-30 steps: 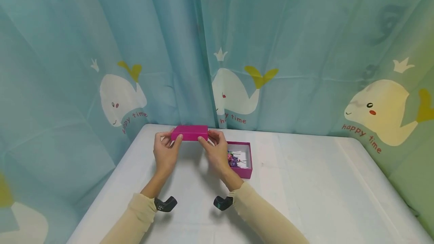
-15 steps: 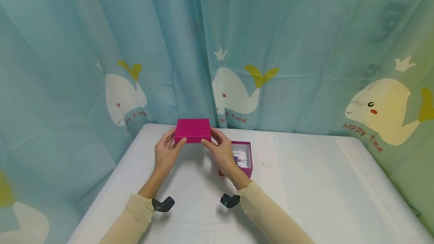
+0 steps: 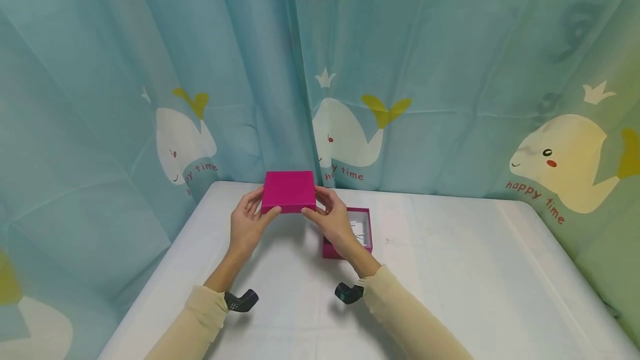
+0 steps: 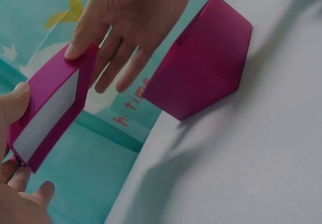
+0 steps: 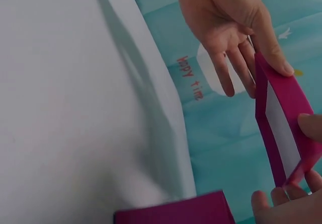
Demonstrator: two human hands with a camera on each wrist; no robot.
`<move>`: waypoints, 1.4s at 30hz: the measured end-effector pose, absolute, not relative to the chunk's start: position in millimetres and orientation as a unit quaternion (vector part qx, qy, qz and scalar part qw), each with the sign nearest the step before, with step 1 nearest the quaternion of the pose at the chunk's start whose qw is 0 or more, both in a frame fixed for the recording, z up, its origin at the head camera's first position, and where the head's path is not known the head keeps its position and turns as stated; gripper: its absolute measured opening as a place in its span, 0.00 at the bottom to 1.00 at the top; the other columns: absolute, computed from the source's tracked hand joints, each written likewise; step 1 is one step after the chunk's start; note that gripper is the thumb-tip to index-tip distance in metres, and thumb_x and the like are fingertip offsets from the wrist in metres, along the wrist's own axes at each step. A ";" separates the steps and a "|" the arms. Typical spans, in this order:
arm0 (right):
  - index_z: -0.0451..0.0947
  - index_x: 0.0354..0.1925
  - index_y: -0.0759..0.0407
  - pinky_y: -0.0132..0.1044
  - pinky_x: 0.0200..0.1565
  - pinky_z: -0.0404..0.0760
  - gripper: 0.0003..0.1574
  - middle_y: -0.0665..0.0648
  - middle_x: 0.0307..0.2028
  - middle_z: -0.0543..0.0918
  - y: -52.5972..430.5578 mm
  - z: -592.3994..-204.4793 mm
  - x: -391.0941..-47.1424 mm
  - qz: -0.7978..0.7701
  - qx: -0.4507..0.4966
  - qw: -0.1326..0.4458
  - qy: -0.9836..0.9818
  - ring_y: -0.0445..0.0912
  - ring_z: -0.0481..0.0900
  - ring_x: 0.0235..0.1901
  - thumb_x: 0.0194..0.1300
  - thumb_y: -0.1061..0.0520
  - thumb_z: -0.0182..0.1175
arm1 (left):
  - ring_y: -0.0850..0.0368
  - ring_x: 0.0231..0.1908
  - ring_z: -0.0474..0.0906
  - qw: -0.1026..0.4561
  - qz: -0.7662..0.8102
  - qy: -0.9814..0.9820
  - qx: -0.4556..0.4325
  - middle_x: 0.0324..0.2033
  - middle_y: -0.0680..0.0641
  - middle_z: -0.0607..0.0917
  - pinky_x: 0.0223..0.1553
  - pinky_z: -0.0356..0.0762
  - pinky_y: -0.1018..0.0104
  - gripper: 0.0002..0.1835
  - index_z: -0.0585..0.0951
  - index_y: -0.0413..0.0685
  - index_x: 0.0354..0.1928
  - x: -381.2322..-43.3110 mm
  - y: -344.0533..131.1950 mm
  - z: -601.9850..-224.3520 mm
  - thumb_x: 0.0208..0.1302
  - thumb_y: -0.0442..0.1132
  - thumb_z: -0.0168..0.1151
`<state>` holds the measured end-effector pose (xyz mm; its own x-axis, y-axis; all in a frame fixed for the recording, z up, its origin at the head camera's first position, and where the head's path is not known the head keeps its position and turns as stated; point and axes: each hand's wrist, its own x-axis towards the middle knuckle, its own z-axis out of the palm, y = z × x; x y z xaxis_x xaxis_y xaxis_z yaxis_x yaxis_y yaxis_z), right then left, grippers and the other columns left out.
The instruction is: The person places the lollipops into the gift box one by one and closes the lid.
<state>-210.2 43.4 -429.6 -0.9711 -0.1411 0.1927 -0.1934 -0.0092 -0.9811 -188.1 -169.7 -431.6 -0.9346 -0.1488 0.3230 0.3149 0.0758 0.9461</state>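
A magenta box lid (image 3: pixel 289 189) is held level above the table, between both hands. My left hand (image 3: pixel 245 229) grips its left end, thumb on the front side. At the opposite end my right hand (image 3: pixel 336 225) holds it the same way. The lid's white inside (image 4: pixel 48 118) faces down in the left wrist view. The matching magenta box base (image 3: pixel 332 252) stands on the table, partly hidden behind my right hand and wrist. White lollipop sticks (image 3: pixel 358 231) show inside the base; their candy heads are hidden.
A white cloth covers the table (image 3: pixel 450 282). Behind it hangs a blue-green curtain (image 3: pixel 440 60) with printed whales. Black wrist cameras (image 3: pixel 241 300) are strapped to both forearms.
The lid has tilted so that more of its top shows, and it has shifted slightly right. Both hands move with it, and the right hand now covers more of the base and the candies.
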 end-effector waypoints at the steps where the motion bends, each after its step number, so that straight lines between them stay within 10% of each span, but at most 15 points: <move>1: 0.69 0.71 0.51 0.44 0.65 0.77 0.41 0.52 0.68 0.76 45.0 -429.6 -210.2 0.694 0.124 0.019 -0.709 0.49 0.71 0.69 0.64 0.54 0.73 | 0.52 0.72 0.67 0.170 -0.675 -0.715 -0.060 0.70 0.43 0.73 0.64 0.73 0.62 0.37 0.70 0.41 0.71 -188.1 -169.5 -431.7 0.62 0.37 0.75; 21: 0.67 0.74 0.49 0.57 0.62 0.79 0.48 0.56 0.68 0.73 92.0 -424.9 -197.5 0.574 0.162 0.051 -0.801 0.56 0.75 0.64 0.60 0.53 0.77 | 0.52 0.71 0.69 0.175 -0.655 -0.722 -0.139 0.69 0.47 0.75 0.63 0.75 0.68 0.38 0.73 0.46 0.70 -183.2 -146.5 -438.1 0.58 0.34 0.78; 33: 0.68 0.73 0.49 0.61 0.64 0.74 0.50 0.59 0.64 0.76 135.1 -424.0 -182.3 0.531 0.139 0.064 -0.833 0.59 0.72 0.64 0.56 0.50 0.79 | 0.50 0.69 0.71 0.196 -0.638 -0.726 -0.167 0.68 0.47 0.77 0.66 0.72 0.40 0.38 0.76 0.45 0.69 -177.3 -107.3 -441.9 0.55 0.35 0.80; 42: 0.69 0.73 0.51 0.61 0.66 0.72 0.50 0.59 0.68 0.73 157.0 -429.6 -172.5 0.506 0.115 0.081 -0.851 0.59 0.68 0.68 0.56 0.51 0.79 | 0.52 0.68 0.74 0.174 -0.649 -0.718 -0.181 0.67 0.48 0.78 0.68 0.70 0.44 0.38 0.76 0.45 0.68 -177.3 -84.9 -451.1 0.55 0.36 0.80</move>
<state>-172.5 157.0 -429.6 -0.9605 -0.1127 0.2546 -0.2775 0.4613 -0.8427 -177.3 -84.9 -451.1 -0.8740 0.0339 0.4847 0.4856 0.0926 0.8692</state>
